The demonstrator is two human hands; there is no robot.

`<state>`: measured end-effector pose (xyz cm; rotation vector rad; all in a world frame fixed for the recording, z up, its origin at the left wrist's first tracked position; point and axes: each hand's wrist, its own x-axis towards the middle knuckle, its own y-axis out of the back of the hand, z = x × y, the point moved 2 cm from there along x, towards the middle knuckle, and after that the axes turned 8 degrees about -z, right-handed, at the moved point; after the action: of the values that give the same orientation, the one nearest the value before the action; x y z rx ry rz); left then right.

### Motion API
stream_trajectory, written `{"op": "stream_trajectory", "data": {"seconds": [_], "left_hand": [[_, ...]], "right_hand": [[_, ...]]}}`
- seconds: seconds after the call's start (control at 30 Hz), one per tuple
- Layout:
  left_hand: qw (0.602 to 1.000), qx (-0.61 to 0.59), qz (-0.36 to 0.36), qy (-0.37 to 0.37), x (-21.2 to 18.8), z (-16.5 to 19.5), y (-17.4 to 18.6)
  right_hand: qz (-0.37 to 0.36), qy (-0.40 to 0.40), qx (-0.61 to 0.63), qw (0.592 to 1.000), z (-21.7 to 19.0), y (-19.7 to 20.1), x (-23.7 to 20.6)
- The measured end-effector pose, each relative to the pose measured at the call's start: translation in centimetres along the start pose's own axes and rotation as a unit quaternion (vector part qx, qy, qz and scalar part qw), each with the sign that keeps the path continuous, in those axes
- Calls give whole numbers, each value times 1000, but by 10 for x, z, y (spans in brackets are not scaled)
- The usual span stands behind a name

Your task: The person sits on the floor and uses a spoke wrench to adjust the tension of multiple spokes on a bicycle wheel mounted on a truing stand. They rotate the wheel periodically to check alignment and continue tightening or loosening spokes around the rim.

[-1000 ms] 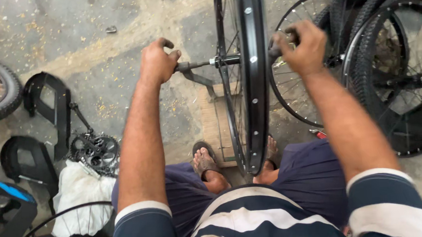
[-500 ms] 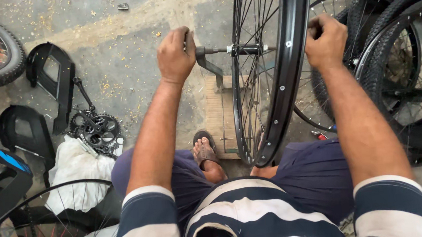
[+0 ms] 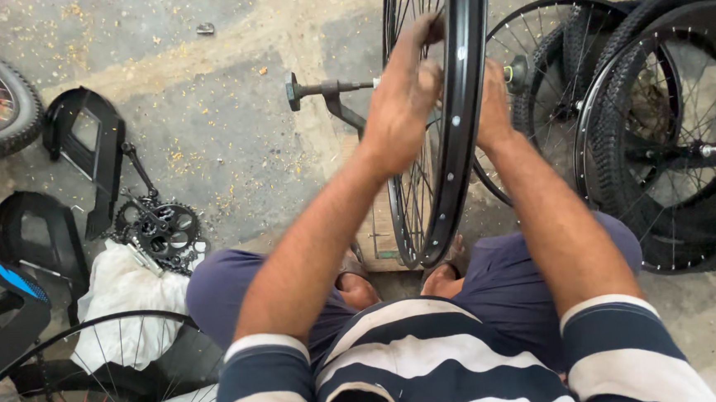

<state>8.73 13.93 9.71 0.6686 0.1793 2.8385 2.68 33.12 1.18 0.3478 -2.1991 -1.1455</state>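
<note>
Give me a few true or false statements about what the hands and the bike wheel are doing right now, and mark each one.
1. The bare wheel rim stands upright between the person's knees. True.
2. The left hand grips the axle end. False: it is at the spokes, apart from the axle end.
3. The right hand is on the far side of the rim. True.
4. The chainring lies on the person's lap. False: it lies on the floor beside a white cloth.

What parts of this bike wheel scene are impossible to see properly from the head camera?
- Right hand: fingers hidden behind the black rim.
- Left hand: motion-blurred, so its grip on the spokes is unclear.
- Rim top: cut off by the upper frame edge.
- Axle right end: hidden behind rim and hand.
- Feet: mostly covered by the wheel and knees.
</note>
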Motion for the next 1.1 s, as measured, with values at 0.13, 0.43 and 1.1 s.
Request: {"op": "stream_trajectory", "data": {"seconds": [0.13,0.43,1.1], "left_hand": [[999,9,1,-34,-73,-3,-20],[926,180,52,329,-223,-83,-12],[885,401,-188,142,-261,-37,-67]], "right_hand": [[8,4,2,1000,4,-5,-8],[40,10,-26,999,-4,0,-13],[26,50,-30,998,-21,16,-17]]}}
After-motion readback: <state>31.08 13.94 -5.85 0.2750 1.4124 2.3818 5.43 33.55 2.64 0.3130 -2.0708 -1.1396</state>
